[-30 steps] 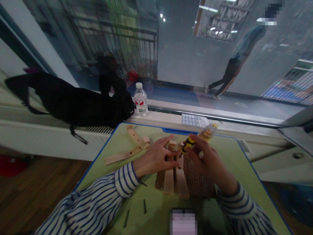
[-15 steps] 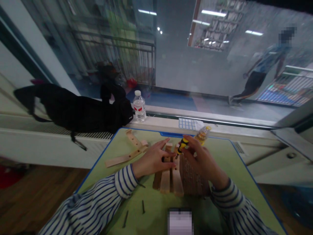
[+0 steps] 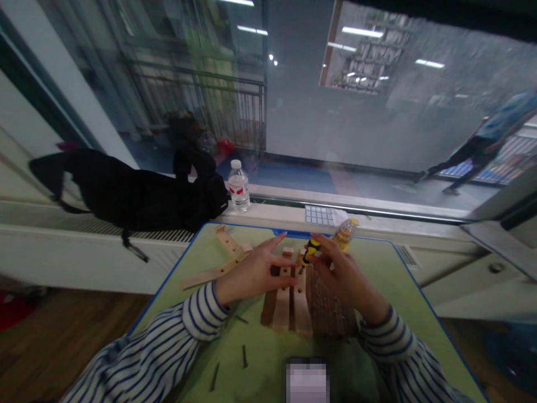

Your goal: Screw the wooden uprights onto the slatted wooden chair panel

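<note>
My right hand grips a short yellow-and-black screwdriver, its shaft slanting down to the right-hand light wooden piece. Whether the tip meets a screw there is too small to tell. Fingers apart, my left hand reaches over the other light wooden piece, fingertips beside the screwdriver's tip; firm contact cannot be made out. Both pieces have holes and lie side by side on a brown ridged wooden board.
Two more holed wooden pieces lie at the green table's left. Loose dark screws rest near me. A small yellow-capped bottle is behind my right hand. On the sill are a water bottle and a black bag.
My left hand has drawn slightly left, its fingers moving back from the right-hand wooden piece. The screwdriver stays over that piece. Beyond the window, a person has moved right.
</note>
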Tool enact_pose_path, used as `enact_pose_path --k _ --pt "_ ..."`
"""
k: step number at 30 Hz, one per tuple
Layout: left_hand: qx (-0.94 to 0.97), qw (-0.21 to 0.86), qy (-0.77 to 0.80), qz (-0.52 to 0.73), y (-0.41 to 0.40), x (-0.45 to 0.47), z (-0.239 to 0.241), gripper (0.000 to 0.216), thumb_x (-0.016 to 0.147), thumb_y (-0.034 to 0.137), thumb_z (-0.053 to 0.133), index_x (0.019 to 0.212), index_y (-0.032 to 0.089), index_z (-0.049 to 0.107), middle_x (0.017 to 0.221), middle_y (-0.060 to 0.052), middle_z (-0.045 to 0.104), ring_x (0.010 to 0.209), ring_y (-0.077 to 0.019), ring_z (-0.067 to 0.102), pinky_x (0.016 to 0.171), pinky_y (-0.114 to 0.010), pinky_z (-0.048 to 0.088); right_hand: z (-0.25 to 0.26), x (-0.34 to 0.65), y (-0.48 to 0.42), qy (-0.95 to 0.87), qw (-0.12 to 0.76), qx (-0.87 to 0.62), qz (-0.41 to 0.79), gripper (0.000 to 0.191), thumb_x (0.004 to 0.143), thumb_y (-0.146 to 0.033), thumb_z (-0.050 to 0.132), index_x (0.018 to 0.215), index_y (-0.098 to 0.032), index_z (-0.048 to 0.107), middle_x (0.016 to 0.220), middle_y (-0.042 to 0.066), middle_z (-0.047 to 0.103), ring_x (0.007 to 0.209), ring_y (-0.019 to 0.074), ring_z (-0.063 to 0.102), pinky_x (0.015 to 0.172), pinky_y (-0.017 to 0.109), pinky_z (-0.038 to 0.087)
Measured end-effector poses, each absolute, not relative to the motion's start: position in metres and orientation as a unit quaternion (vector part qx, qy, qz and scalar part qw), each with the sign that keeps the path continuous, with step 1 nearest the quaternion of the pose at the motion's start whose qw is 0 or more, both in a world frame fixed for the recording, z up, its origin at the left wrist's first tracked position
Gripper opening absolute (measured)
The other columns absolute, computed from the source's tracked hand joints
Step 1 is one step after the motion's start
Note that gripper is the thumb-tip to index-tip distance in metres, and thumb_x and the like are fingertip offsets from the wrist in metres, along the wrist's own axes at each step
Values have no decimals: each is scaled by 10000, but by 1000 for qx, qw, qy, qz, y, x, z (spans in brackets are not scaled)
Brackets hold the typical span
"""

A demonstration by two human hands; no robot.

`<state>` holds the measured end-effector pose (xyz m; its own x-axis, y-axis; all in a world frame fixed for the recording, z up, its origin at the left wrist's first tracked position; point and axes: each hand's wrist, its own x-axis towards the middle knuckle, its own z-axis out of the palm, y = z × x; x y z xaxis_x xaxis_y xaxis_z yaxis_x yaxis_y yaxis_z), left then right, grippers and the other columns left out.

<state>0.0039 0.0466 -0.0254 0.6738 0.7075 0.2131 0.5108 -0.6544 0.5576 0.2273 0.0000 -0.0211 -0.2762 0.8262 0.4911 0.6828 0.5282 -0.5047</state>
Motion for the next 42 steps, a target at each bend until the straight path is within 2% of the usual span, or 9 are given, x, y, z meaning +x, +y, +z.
enact_pose_path --k 3,6,9,13,19,24,31,39,42 --pt "863 218 376 259 50 4 -13 363 815 512 599 1068 269 695 1449 -60 412 1291 -268 428 1074 -439 337 -15 228 -2 -801 366 -466 91 439 928 -268 464 1358 -220 394 934 80 706 753 176 673 677 329 550" --pt "851 215 371 303 52 16 2 378 824 464 603 1118 234 661 1236 -61 610 1119 -225 568 1007 -385 409 -5 229 -4 -813 363 -448 83 405 935 -271 448 1336 -214 442 1056 108 681 914 197 661 790 368 542" --pt "870 245 328 275 51 32 14 384 810 435 623 1134 230 645 1080 -44 683 989 -214 621 886 -323 463 4 230 -5 -819 361 -440 72 372 944 -263 431 1309 -217 482 1200 121 624 1087 218 599 903 404 503" --pt "861 262 357 251 47 42 14 333 808 420 618 1060 207 663 974 -36 698 882 -203 630 748 -275 467 9 232 -5 -823 350 -443 60 365 946 -262 431 1302 -207 492 1243 120 599 1131 218 577 943 403 489" --pt "858 253 372 249 48 40 1 239 803 396 629 955 221 685 885 -10 700 796 -181 621 655 -251 432 19 233 0 -831 322 -452 51 319 942 -270 438 1229 -180 544 1202 124 625 1095 221 597 929 407 493" --pt "848 262 380 261 48 43 -1 168 803 326 635 929 238 703 850 9 705 774 -164 623 658 -243 422 30 233 4 -836 296 -458 57 265 928 -270 461 1148 -176 574 1092 102 669 968 206 644 823 374 521" --pt "844 263 384 268 47 46 -2 131 788 276 642 887 225 709 833 16 694 741 -149 602 668 -236 418 34 233 4 -831 286 -473 65 239 922 -281 465 1089 -166 593 965 78 691 792 169 647 673 301 497" --pt "850 261 375 263 48 46 0 144 795 288 640 906 223 704 819 7 681 739 -149 580 649 -240 407 35 231 0 -825 279 -486 76 286 917 -277 477 1174 -179 558 990 66 685 786 161 644 672 293 495" --pt "850 258 376 262 47 45 1 146 805 298 631 900 219 709 792 3 677 728 -150 579 643 -242 404 34 232 0 -825 281 -484 74 326 913 -261 486 1223 -171 531 1069 81 668 859 167 645 711 295 502"
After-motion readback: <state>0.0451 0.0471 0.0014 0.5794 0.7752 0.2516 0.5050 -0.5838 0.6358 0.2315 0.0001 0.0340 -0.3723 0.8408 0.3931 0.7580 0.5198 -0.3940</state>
